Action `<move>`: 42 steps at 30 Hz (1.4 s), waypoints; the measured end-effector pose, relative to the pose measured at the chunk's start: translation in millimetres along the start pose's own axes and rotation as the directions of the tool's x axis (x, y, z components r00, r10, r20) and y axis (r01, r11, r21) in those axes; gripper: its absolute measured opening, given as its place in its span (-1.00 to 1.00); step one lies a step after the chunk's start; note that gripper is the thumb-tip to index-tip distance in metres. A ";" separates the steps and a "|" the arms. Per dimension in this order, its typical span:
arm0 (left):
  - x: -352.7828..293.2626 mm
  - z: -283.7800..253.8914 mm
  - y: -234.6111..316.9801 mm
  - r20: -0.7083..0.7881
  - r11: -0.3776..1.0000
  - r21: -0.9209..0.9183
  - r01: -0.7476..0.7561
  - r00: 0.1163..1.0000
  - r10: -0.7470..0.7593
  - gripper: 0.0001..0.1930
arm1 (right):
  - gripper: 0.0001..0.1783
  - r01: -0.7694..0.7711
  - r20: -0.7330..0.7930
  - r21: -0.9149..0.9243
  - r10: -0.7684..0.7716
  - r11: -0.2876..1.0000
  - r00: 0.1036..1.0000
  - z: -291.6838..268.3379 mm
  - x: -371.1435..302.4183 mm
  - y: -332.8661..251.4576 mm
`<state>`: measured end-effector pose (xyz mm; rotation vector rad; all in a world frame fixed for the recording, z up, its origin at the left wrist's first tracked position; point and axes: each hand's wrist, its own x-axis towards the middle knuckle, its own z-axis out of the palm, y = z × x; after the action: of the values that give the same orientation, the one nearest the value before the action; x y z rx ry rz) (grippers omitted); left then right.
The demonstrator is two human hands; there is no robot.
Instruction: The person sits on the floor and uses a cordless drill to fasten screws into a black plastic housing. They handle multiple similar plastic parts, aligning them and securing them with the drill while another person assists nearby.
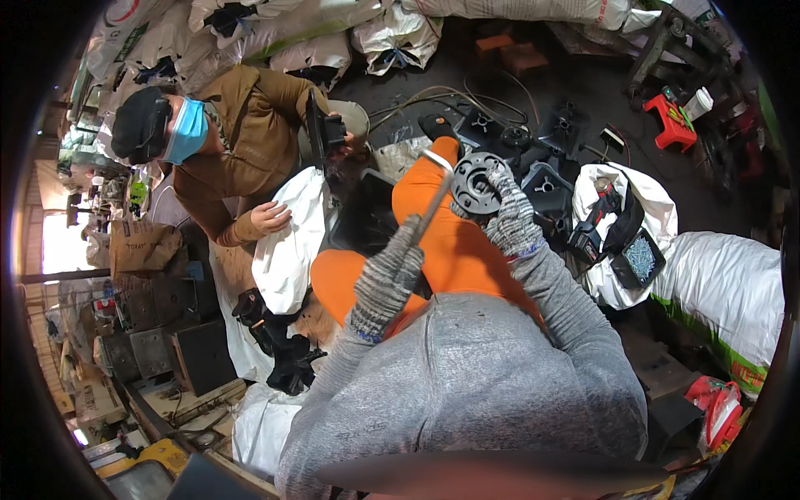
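Note:
Both of my hands wear grey striped knit gloves. My left hand (390, 279) is closed around a long grey bar-like tool (435, 202), which points up and away over my orange trousers. A pale bent piece shows at the tool's far end; its exact kind is unclear. In my right hand (514, 218) is a round grey metal disc (475, 185) with several holes and a raised middle. The fingers grip the disc's right side, and it sits above my right leg. The tool's far end is just left of the disc.
Black plastic housings (546, 196) lie beyond my right hand. A white sack (671, 200) holds a cordless drill (592, 225) and a tray of screws (640, 260). At left, a masked person (242, 142) holds a black part (323, 129). A red stool (669, 121) stands far right.

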<state>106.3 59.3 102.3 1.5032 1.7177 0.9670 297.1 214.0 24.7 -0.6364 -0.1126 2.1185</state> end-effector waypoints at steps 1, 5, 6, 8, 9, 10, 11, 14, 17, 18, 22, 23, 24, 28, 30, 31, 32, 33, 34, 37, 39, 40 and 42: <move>3.4 0.1 -0.5 -0.098 0.983 0.048 -0.179 0.978 0.183 -0.50 | -0.62 -0.009 -0.029 0.010 0.009 1.000 1.000 2.3 -3.8 -1.8; 8.0 -4.0 -0.8 -0.031 0.982 0.105 -0.159 0.986 0.163 -0.50 | -0.53 0.156 0.083 -0.223 -0.141 0.962 0.987 -2.9 -5.5 -3.6; 9.3 -4.3 -1.3 0.007 0.980 0.140 -0.142 0.990 0.142 -0.50 | -0.53 0.302 0.182 -0.463 -0.243 0.833 0.953 -1.5 -6.0 -0.4; 23.2 3.2 0.6 0.221 0.943 0.326 -0.070 0.975 -0.004 -0.50 | -0.54 0.311 0.218 -0.458 -0.234 0.833 0.948 -3.5 -5.2 2.6; 24.4 3.9 2.3 0.182 0.962 0.265 -0.068 0.983 0.020 -0.51 | -0.54 0.177 0.158 -0.218 -0.144 0.960 0.977 -6.6 -0.1 1.1; 21.8 4.5 5.1 0.141 0.977 0.201 -0.069 0.989 0.041 -0.52 | -0.55 0.034 0.127 0.045 -0.039 0.998 0.991 -9.4 3.9 -0.6; 19.3 4.7 8.7 0.100 0.988 0.136 -0.073 0.993 0.060 -0.52 | -0.57 -0.011 0.121 0.140 -0.006 0.990 0.993 -14.2 1.3 -0.7; 17.8 4.4 24.9 -0.049 0.991 0.022 -0.132 0.990 0.133 -0.54 | -0.57 0.028 -0.057 0.108 -0.022 0.994 0.998 2.8 -9.3 -8.9; 23.7 -2.9 28.3 -0.009 0.994 -0.075 -0.078 0.997 0.077 -0.56 | -0.57 0.001 -0.042 0.240 0.010 0.971 0.999 -4.9 -7.1 -16.6; 25.0 -1.1 26.6 -0.009 0.992 -0.080 -0.101 0.995 0.101 -0.56 | -0.57 -0.009 -0.020 0.265 0.015 0.964 1.000 -2.8 -9.5 -17.7; 40.3 7.4 27.7 -0.068 0.939 0.117 -0.322 0.941 0.331 -0.55 | -0.55 0.009 0.029 0.167 -0.014 0.986 0.999 6.9 -21.4 -18.5; 44.8 3.4 36.0 -0.068 0.932 0.160 -0.325 0.938 0.339 -0.55 | -0.52 0.018 -0.021 0.129 -0.015 0.991 1.000 9.8 -23.8 -20.7; 49.2 0.7 44.5 -0.064 0.923 0.199 -0.331 0.935 0.349 -0.54 | -0.53 0.048 -0.003 0.099 -0.048 0.994 0.999 1.7 -20.4 -19.9; 62.4 5.7 27.1 0.174 0.861 0.490 -0.137 0.983 0.058 -0.56 | -0.54 0.054 0.065 0.074 -0.059 0.996 0.996 -2.6 -14.6 -16.7; 61.5 8.4 19.2 0.100 0.912 0.340 -0.230 0.973 0.208 -0.58 | -0.54 0.051 0.075 0.095 -0.058 0.994 0.996 -0.8 -16.6 -17.3; 63.3 8.7 25.2 0.031 0.897 0.297 -0.328 0.942 0.334 -0.57 | -0.54 0.067 0.075 0.098 -0.074 0.993 0.994 -7.8 -14.0 -14.6; 66.0 8.3 33.2 -0.044 0.868 0.260 -0.423 0.893 0.448 -0.57 | -0.53 0.082 0.075 0.100 -0.090 0.992 0.993 -12.8 -12.6 -13.6; 70.5 4.6 37.2 -0.033 0.826 0.337 -0.452 0.871 0.490 -0.55 | -0.54 0.045 0.000 0.135 -0.045 0.990 0.999 -11.2 -7.6 -17.8; 69.2 1.3 40.4 -0.016 0.785 0.406 -0.468 0.855 0.518 -0.53 | -0.54 0.036 -0.017 0.171 -0.033 0.985 0.999 -9.8 -9.2 -17.3; 58.3 2.8 37.4 0.062 0.882 0.389 -0.266 0.963 0.263 -0.52 | -0.55 -0.021 -0.007 0.254 0.024 0.967 1.000 -3.7 -13.7 -17.7; 60.0 4.7 20.6 0.105 0.861 0.443 -0.250 0.968 0.227 -0.51 | -0.54 0.022 0.042 0.182 -0.030 0.983 0.999 -12.4 -10.4 -12.2; 62.5 5.3 15.5 0.128 0.849 0.468 -0.247 0.969 0.211 -0.50 | -0.54 0.050 0.066 0.145 -0.060 0.988 0.996 -17.6 -7.4 -9.5; 61.8 2.8 21.2 0.076 0.852 0.421 -0.311 0.948 0.308 -0.50 | -0.50 0.067 0.015 0.110 -0.070 0.992 0.997 -15.0 -1.9 -17.0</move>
<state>111.5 122.4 118.8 2.1195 1.7962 0.7612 317.7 220.4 17.7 -0.5399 -0.0282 2.0496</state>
